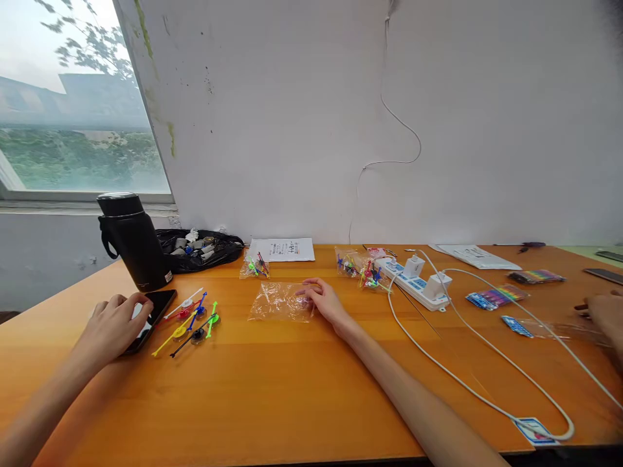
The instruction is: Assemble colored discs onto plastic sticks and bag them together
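We found left hand (114, 324) resting flat on phone (148, 318), fingers spread, gripping nothing. Right hand (325, 301) lay loosely open, fingertips touching right edge of clear bag (280, 302). Bag sat mid-table (292, 389), between phone and power strip (418, 282). We judged bag light, limp, crinkly, slippery; best pinched at edge or corner. Coloured plastic toys (192, 321) lay just beside phone. Another person's hand (603, 311) at far right.

Co-worker's hand (606, 314) cut off at right edge
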A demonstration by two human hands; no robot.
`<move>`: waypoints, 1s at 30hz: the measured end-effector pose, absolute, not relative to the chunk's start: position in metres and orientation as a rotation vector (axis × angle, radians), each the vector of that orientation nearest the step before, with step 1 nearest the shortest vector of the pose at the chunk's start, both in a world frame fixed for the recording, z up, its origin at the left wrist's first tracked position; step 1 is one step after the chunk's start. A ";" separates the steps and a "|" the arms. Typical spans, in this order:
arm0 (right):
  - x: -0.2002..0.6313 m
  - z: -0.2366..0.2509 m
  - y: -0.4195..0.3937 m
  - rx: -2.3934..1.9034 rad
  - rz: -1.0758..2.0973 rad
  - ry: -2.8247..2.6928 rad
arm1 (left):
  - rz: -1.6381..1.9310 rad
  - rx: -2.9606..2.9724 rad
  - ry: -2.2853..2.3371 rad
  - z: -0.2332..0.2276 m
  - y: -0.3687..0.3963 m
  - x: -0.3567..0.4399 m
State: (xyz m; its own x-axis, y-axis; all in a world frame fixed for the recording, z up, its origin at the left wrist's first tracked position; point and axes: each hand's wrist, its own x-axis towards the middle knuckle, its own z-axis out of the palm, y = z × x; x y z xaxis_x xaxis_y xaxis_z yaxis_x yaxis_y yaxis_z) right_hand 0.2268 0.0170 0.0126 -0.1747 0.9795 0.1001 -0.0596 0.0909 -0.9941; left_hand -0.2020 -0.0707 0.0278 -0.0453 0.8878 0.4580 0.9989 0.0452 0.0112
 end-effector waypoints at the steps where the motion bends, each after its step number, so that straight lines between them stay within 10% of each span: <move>1: 0.227 0.012 0.017 -1.010 1.293 -1.346 | -0.365 -1.926 -2.008 0.023 -0.068 -0.217; 13: 0.233 0.016 0.018 -1.008 1.303 -1.295 | -0.864 -1.823 -2.217 0.016 -0.070 -0.225; 30: 0.235 0.043 0.005 -0.994 1.303 -1.426 | -0.680 -2.847 -1.241 0.066 -0.035 0.027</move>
State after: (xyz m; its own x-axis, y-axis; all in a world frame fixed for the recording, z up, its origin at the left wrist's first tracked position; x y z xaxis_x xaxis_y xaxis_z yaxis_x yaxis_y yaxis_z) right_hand 0.2347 0.0053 0.0426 -0.2383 0.9648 0.1113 -0.0243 0.1086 -0.9938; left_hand 0.0267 -0.0345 0.0662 0.6039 0.7069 0.3681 0.6908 -0.6947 0.2007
